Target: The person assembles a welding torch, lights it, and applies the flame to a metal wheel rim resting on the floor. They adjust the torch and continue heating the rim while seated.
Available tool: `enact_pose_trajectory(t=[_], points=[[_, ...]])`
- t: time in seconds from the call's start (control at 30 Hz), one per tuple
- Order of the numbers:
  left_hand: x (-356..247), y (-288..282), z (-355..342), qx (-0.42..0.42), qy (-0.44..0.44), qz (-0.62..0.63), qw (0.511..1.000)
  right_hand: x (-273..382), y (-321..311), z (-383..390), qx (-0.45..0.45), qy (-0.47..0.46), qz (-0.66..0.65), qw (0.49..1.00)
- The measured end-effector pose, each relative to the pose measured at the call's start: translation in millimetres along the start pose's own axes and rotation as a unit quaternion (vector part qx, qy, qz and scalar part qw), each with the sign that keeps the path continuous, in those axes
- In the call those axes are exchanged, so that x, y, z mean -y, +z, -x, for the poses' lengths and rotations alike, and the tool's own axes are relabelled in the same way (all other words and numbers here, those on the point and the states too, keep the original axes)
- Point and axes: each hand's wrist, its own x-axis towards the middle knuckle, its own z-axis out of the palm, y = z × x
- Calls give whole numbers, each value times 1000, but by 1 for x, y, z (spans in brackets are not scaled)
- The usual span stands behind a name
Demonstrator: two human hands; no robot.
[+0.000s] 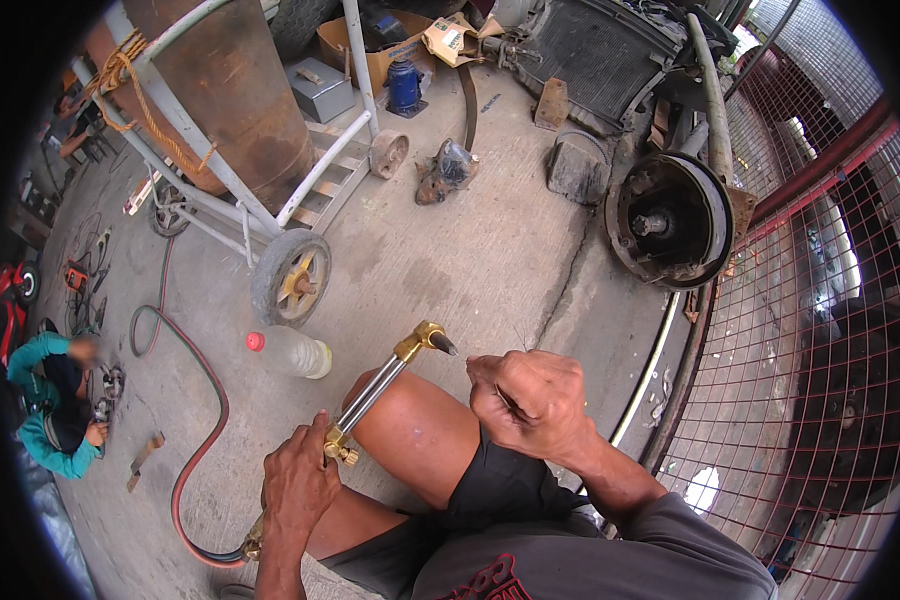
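Observation:
My left hand [305, 475] is wrapped round a cutting torch [375, 388] with steel tubes and brass fittings. The torch slants up and to the right above my bent knee, its dark tip [442, 344] pointing toward my right hand [535, 402]. That hand is closed, its thumb side just right of the tip and apart from it. A few thin, wire-like strands [522, 336] stick up out of the fist; their lower ends are hidden by the fingers. From the torch's rear end a red and dark hose [220, 410] runs across the floor.
A clear bottle with a red cap [295, 355] lies by a cart wheel [293, 278]; the cart carries a rusty cylinder [220, 100]. Ahead are a blue bottle jack [404, 88] and a round metal housing [670, 220]. Red mesh [790, 400] borders the right. A person in teal [55, 400] crouches left.

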Motion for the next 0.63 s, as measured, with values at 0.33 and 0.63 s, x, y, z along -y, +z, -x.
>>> enact_pose_trajectory(t=[0.33, 0.63], points=[[-2, -2, 0, 3, -5, -3, 1000, -1, -5, 1, 35, 232, -225, 946], [-3, -4, -1, 7, -3, 4, 1000, -7, -4, 4, 49, 322, -295, 898]])
